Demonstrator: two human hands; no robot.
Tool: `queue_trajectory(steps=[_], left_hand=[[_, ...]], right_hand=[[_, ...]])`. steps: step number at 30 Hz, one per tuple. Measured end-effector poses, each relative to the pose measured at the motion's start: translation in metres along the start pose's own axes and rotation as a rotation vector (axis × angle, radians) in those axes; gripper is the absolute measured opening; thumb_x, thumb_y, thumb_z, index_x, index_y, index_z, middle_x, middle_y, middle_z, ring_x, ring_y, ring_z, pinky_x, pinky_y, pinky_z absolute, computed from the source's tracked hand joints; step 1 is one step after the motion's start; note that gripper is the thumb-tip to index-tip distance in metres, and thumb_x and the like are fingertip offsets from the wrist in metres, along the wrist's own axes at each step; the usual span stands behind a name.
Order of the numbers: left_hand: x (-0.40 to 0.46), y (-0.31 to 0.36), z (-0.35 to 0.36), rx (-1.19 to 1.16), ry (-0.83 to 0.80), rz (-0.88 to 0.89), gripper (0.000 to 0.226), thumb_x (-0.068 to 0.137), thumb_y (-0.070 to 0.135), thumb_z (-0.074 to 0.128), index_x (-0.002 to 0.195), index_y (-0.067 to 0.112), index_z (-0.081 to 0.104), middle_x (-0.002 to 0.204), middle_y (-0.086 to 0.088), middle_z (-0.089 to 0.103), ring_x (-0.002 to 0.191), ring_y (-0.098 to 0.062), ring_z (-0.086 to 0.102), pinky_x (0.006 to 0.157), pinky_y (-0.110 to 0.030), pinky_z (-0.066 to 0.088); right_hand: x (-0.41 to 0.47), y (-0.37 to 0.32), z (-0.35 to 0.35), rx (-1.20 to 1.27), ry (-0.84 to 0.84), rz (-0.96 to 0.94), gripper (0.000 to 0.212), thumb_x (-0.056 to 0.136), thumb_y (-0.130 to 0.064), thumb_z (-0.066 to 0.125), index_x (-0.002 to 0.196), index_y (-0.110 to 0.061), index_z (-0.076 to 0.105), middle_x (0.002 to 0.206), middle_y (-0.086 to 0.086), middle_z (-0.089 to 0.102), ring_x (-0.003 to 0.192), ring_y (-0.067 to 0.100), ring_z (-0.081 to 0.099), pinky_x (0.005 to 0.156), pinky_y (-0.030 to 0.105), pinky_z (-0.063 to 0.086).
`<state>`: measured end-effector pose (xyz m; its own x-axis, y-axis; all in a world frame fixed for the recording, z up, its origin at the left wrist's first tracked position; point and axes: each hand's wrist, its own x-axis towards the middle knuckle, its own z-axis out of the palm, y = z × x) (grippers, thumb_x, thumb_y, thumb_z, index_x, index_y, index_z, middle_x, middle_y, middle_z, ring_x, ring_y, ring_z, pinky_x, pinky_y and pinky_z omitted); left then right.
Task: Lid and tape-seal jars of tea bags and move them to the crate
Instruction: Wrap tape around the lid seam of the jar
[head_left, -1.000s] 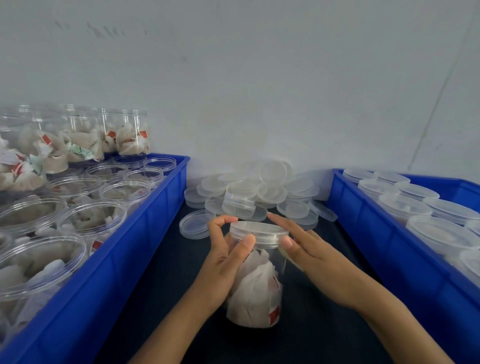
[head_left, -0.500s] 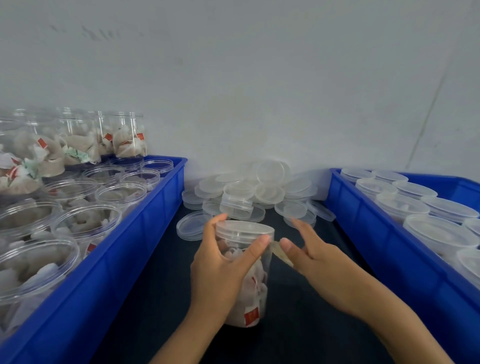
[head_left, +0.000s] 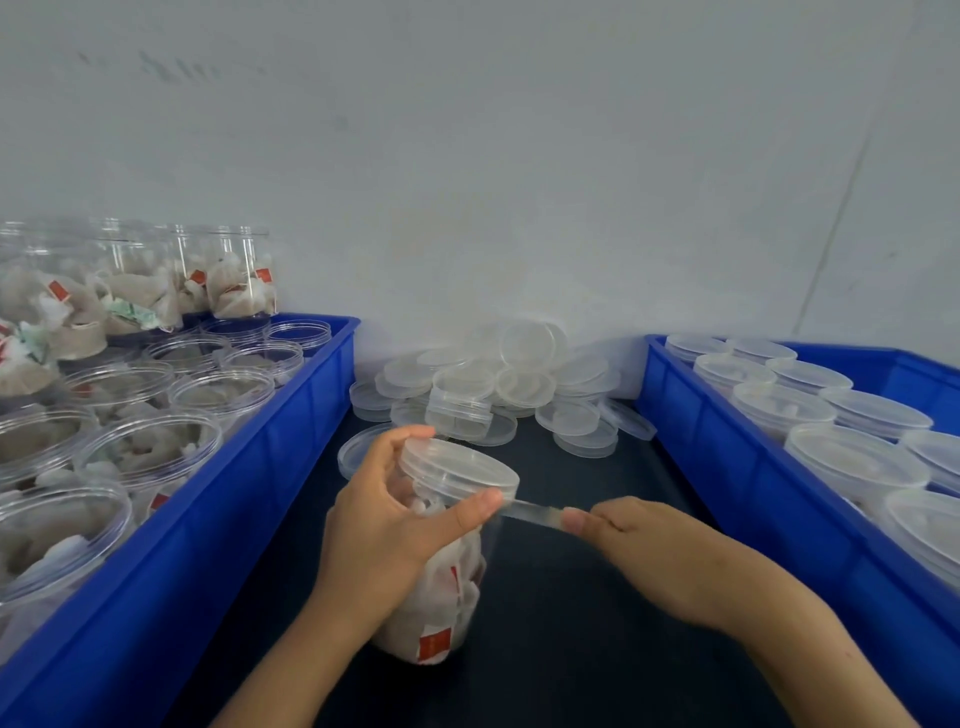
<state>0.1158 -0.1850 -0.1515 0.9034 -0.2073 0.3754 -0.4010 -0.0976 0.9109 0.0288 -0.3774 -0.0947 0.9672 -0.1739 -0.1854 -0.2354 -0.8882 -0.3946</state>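
Left hand (head_left: 384, 525) grips the clear lidded plastic jar of tea bags (head_left: 441, 561), upright on the dark surface; right hand (head_left: 618, 530) pinches a transparent tape strip (head_left: 532, 512) stretched horizontally rightward from the lid seam; blue plastic crate (head_left: 727, 467) lies beyond.

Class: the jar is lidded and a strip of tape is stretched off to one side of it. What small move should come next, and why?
Probably wrap the tape round the lid seam. The right hand pinches it taut, the left hand grips the jar, thumb on its stuck end.

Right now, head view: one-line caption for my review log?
Left hand grips lidded tea-bag jar; right hand pulls clear tape strip taut from its lid.
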Motion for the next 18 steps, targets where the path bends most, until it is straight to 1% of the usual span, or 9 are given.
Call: queue_trajectory(steps=[2,4,6,8,10,12,15,17,18], left_hand=[[-0.001,0.001,0.001,-0.096,-0.058,-0.022,0.081,0.042,0.065,0.085,0.113,0.036,0.059,0.102,0.018,0.071,0.093,-0.002,0.069,0.078,-0.024,0.054],[-0.001,0.002,0.003,-0.187,-0.103,-0.043,0.075,0.050,0.053,0.087,0.115,0.028,0.060,0.100,0.013,0.073,0.092,-0.006,0.071,0.072,-0.018,0.055],[-0.001,0.003,0.004,-0.258,-0.134,-0.059,0.072,0.052,0.048,0.084,0.115,0.025,0.061,0.100,0.011,0.074,0.091,-0.007,0.071,0.070,-0.013,0.053],[-0.001,0.003,0.006,-0.312,-0.160,-0.084,0.073,0.053,0.051,0.087,0.116,0.024,0.060,0.100,0.009,0.074,0.091,-0.009,0.071,0.070,-0.015,0.054],[-0.001,0.002,0.006,-0.348,-0.180,-0.120,0.082,0.046,0.051,0.081,0.120,0.024,0.055,0.100,0.009,0.074,0.091,-0.011,0.072,0.069,-0.018,0.056],[0.001,-0.001,0.006,-0.398,-0.197,-0.157,0.093,0.041,0.049,0.084,0.123,0.024,0.049,0.098,0.008,0.074,0.089,-0.014,0.073,0.067,-0.020,0.056],[0.002,-0.004,0.007,-0.479,-0.222,-0.222,0.114,0.026,0.062,0.090,0.123,0.023,0.045,0.095,0.005,0.075,0.085,-0.015,0.073,0.064,-0.020,0.056],[0.003,-0.007,0.007,-0.526,-0.254,-0.256,0.114,0.028,0.067,0.088,0.121,0.020,0.044,0.095,0.002,0.075,0.084,-0.017,0.073,0.065,-0.022,0.056],[0.003,-0.009,0.007,-0.540,-0.276,-0.262,0.112,0.030,0.066,0.088,0.120,0.018,0.044,0.095,0.001,0.075,0.084,-0.017,0.073,0.066,-0.023,0.056]], right_hand=[[0.002,-0.001,0.004,-0.009,0.054,-0.021,0.049,0.098,-0.058,0.023,0.087,-0.020,0.051,0.083,-0.004,0.052,0.072,0.011,0.047,0.070,0.027,0.042],[0.003,-0.002,0.006,-0.113,0.143,-0.083,0.056,0.096,-0.058,0.013,0.099,-0.019,0.053,0.089,-0.003,0.053,0.078,0.013,0.049,0.074,0.031,0.043],[0.004,-0.004,0.008,-0.150,0.202,-0.127,0.055,0.095,-0.058,0.010,0.094,-0.020,0.049,0.088,-0.002,0.053,0.078,0.014,0.048,0.074,0.033,0.043],[0.004,-0.006,0.010,-0.131,0.222,-0.144,0.050,0.096,-0.059,0.015,0.089,-0.020,0.046,0.085,-0.002,0.052,0.077,0.015,0.050,0.074,0.034,0.046],[0.004,-0.006,0.012,-0.179,0.231,-0.178,0.045,0.099,-0.054,0.015,0.097,-0.021,0.046,0.087,-0.004,0.049,0.080,0.015,0.051,0.077,0.036,0.050],[0.006,-0.004,0.014,-0.174,0.238,-0.194,0.037,0.099,-0.053,0.015,0.092,-0.025,0.038,0.088,-0.005,0.048,0.078,0.012,0.049,0.076,0.036,0.051],[0.008,-0.005,0.017,-0.079,0.248,-0.200,0.046,0.087,-0.063,0.011,0.088,-0.025,0.036,0.075,-0.006,0.048,0.063,0.007,0.044,0.057,0.023,0.039],[0.009,-0.006,0.021,0.030,0.272,-0.219,0.050,0.082,-0.066,0.011,0.102,-0.029,0.037,0.068,-0.004,0.048,0.057,0.008,0.045,0.052,0.023,0.035],[0.011,-0.005,0.023,0.050,0.283,-0.232,0.050,0.085,-0.065,0.013,0.116,-0.032,0.035,0.067,-0.004,0.049,0.057,0.007,0.047,0.053,0.022,0.036]])
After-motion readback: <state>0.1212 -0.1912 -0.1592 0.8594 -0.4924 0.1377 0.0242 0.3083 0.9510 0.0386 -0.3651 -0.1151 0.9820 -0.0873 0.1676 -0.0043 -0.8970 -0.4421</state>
